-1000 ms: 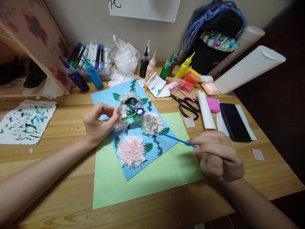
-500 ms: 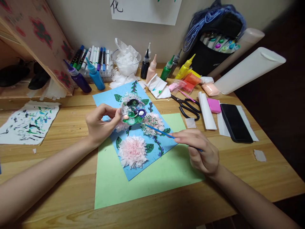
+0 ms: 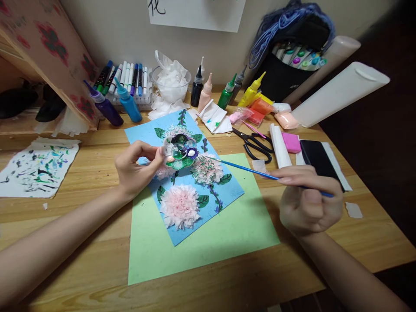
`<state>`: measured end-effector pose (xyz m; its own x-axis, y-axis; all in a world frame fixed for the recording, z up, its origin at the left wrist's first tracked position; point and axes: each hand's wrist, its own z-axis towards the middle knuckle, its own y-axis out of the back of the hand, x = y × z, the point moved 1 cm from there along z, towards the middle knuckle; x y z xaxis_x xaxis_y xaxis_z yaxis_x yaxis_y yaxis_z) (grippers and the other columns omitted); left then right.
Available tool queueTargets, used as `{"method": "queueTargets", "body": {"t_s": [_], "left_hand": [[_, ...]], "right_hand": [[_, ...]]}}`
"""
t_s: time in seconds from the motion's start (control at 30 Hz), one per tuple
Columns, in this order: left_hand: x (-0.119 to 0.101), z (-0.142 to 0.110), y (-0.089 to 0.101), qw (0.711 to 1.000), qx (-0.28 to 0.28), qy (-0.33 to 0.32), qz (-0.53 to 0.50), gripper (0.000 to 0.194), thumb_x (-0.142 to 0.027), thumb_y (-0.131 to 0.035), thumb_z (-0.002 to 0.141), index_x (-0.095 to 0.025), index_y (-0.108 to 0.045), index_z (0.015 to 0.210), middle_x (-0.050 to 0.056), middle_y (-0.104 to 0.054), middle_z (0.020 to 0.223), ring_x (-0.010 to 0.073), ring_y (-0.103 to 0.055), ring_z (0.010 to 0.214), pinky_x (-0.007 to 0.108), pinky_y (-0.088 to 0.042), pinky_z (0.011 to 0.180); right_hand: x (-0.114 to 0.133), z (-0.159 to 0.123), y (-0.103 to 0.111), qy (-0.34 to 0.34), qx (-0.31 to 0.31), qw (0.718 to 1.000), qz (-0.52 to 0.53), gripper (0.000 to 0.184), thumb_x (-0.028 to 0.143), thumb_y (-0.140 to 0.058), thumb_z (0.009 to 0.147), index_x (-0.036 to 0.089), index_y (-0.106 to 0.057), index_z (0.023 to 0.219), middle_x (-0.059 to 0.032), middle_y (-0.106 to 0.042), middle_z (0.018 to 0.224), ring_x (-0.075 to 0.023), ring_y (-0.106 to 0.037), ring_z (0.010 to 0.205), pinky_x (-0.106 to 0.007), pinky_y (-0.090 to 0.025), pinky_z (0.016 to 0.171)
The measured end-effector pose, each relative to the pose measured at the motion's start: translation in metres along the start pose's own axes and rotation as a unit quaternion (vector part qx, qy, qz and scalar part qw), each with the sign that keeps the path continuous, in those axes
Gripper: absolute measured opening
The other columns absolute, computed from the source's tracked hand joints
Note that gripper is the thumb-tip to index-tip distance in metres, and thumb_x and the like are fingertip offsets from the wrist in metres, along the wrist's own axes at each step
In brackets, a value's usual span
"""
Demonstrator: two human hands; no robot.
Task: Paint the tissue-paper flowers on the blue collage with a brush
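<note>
Between thumb and fingers, my left hand (image 3: 138, 169) grips a small flower-shaped paint palette (image 3: 178, 151) by its left rim. Green, purple, black and white paint fills its wells. My right hand (image 3: 310, 201) is closed on a thin blue paintbrush (image 3: 250, 168), whose tip points left, just right of the palette. Beneath them lies a blue sheet (image 3: 182, 232) bearing pink crumpled-paper flowers (image 3: 180, 207), painted green leaves and dark stems. The palette hides part of the upper flowers. A light green sheet (image 3: 201, 260) is under the blue one.
Black-handled scissors (image 3: 255, 145), a phone (image 3: 316, 160) and a pink block (image 3: 291, 142) lie to the right. Paint bottles (image 3: 225, 93), a bowl of tissue (image 3: 172, 82) and markers (image 3: 125, 80) line the back. A paint-stained tissue (image 3: 39, 169) is at left.
My right hand has moved right and turned over, drawing the brush tip away from the palette. My left hand and the palette have stayed nearly in place.
</note>
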<state>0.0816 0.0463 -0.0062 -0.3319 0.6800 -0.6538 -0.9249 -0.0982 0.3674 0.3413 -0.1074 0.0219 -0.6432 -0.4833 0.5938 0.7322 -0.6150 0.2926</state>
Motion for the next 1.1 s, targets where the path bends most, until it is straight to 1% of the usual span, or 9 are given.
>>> {"method": "queueTargets", "body": {"t_s": [0.07, 0.13, 0.33, 0.5, 0.6, 0.7, 0.87, 1.0, 1.1], "left_hand": [[-0.001, 0.0, 0.0, 1.0, -0.003, 0.001, -0.001, 0.014, -0.022, -0.069, 0.073, -0.025, -0.058, 0.066, -0.003, -0.064, 0.059, 0.0108, -0.056, 0.046, 0.027, -0.045, 0.039], [-0.002, 0.0, 0.0, 1.0, -0.003, 0.005, -0.001, 0.013, -0.023, -0.069, 0.074, -0.025, -0.058, 0.067, -0.002, -0.064, 0.059, 0.0115, -0.057, 0.046, 0.029, -0.045, 0.039], [-0.001, 0.001, 0.0, 1.0, 0.0, 0.005, 0.006, 0.013, -0.024, -0.069, 0.074, -0.026, -0.059, 0.066, -0.001, -0.064, 0.06, 0.0114, -0.057, 0.047, 0.029, -0.045, 0.04], [-0.001, 0.002, 0.0, 1.0, -0.009, 0.005, 0.005, 0.014, -0.024, -0.07, 0.072, -0.023, -0.058, 0.064, -0.001, -0.064, 0.058, 0.0112, -0.056, 0.045, 0.028, -0.043, 0.038], [-0.002, 0.003, 0.0, 1.0, -0.006, 0.002, 0.005, 0.013, -0.022, -0.07, 0.072, -0.024, -0.059, 0.065, -0.002, -0.064, 0.058, 0.0105, -0.056, 0.045, 0.027, -0.043, 0.038], [-0.003, 0.003, 0.0, 1.0, -0.013, -0.006, 0.009, 0.014, -0.02, -0.071, 0.071, -0.023, -0.058, 0.064, -0.003, -0.063, 0.057, 0.0093, -0.055, 0.044, 0.025, -0.042, 0.038], [-0.004, 0.003, 0.0, 1.0, -0.011, 0.0, 0.013, 0.015, -0.019, -0.071, 0.071, -0.022, -0.057, 0.063, -0.004, -0.064, 0.057, 0.0089, -0.056, 0.045, 0.023, -0.042, 0.039], [-0.003, 0.003, 0.0, 1.0, -0.014, -0.006, 0.009, 0.016, -0.018, -0.071, 0.07, -0.022, -0.057, 0.063, -0.005, -0.063, 0.056, 0.0084, -0.055, 0.044, 0.023, -0.041, 0.039], [-0.002, 0.003, 0.0, 1.0, -0.014, -0.017, 0.009, 0.015, -0.017, -0.071, 0.07, -0.021, -0.058, 0.064, -0.004, -0.063, 0.056, 0.0081, -0.054, 0.043, 0.023, -0.042, 0.039]], "right_hand": [[-0.003, 0.005, 0.001, 0.022, -0.058, 0.998, 0.023, 0.023, 0.017, -0.042, 0.082, 0.02, -0.064, 0.077, -0.0028, -0.063, 0.063, -0.019, -0.062, 0.061, -0.036, -0.047, 0.055], [-0.005, 0.009, 0.0, 0.019, -0.076, 0.996, 0.038, 0.022, 0.015, -0.043, 0.08, 0.019, -0.063, 0.072, -0.0023, -0.059, 0.058, -0.0182, -0.061, 0.058, -0.035, -0.044, 0.052], [-0.006, 0.007, 0.001, -0.018, -0.036, 0.998, 0.049, 0.022, 0.015, -0.043, 0.078, 0.02, -0.062, 0.071, -0.0023, -0.061, 0.059, -0.0186, -0.06, 0.059, -0.036, -0.044, 0.056], [-0.01, 0.003, 0.0, 0.01, -0.012, 0.999, 0.046, 0.022, 0.015, -0.042, 0.081, 0.02, -0.063, 0.074, -0.0027, -0.063, 0.063, -0.0173, -0.06, 0.061, -0.034, -0.041, 0.054], [-0.012, 0.002, -0.002, 0.026, -0.028, 0.998, 0.049, 0.023, 0.015, -0.042, 0.081, 0.02, -0.063, 0.074, -0.0014, -0.063, 0.063, -0.0165, -0.059, 0.059, -0.034, -0.04, 0.052], [-0.013, 0.002, -0.004, 0.01, -0.052, 0.997, 0.052, 0.023, 0.016, -0.042, 0.08, 0.021, -0.063, 0.072, 0.0007, -0.063, 0.061, -0.0165, -0.059, 0.058, -0.033, -0.04, 0.053], [-0.013, 0.003, -0.002, -0.005, -0.061, 0.996, 0.057, 0.023, 0.015, -0.042, 0.079, 0.019, -0.063, 0.07, 0.0007, -0.063, 0.06, -0.0163, -0.059, 0.059, -0.033, -0.041, 0.054], [-0.013, 0.005, -0.001, 0.01, -0.064, 0.996, 0.057, 0.023, 0.014, -0.042, 0.078, 0.019, -0.063, 0.068, 0.0007, -0.062, 0.058, -0.0157, -0.059, 0.057, -0.033, -0.04, 0.053], [-0.011, 0.007, -0.001, 0.023, -0.082, 0.995, 0.054, 0.023, 0.015, -0.042, 0.077, 0.019, -0.062, 0.067, 0.0011, -0.057, 0.054, -0.0162, -0.058, 0.053, -0.033, -0.04, 0.051]]}}
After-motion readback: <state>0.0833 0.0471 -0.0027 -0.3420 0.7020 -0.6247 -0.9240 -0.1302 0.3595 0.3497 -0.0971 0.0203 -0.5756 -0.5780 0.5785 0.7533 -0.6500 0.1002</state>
